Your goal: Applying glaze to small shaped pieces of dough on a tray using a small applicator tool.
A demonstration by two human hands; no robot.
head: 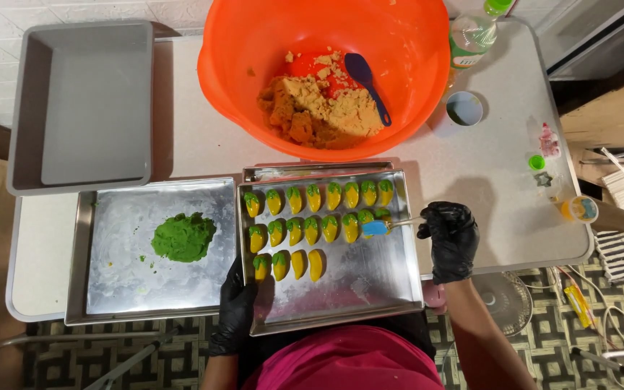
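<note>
Right hand (451, 238), black glove, holds small blue-headed brush (378, 227), tip on a yellow-green sweet in the middle row. Left hand (236, 310), gloved, grips near-left edge of steel tray (355, 289) with three rows of sweets (315, 217). Left tray (117, 289) holds green dough lump (183, 237). Orange bowl (254, 65) beyond: tan crumbly dough, probably, plus purple spatula (366, 83). Grey tub (81, 101) far left.

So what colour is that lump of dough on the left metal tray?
Bright green: the lump of dough on the left tray, clearest in the head view.

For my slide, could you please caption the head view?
Right hand brushes yellow-green sweets on a steel tray; left hand steadies it.
</note>
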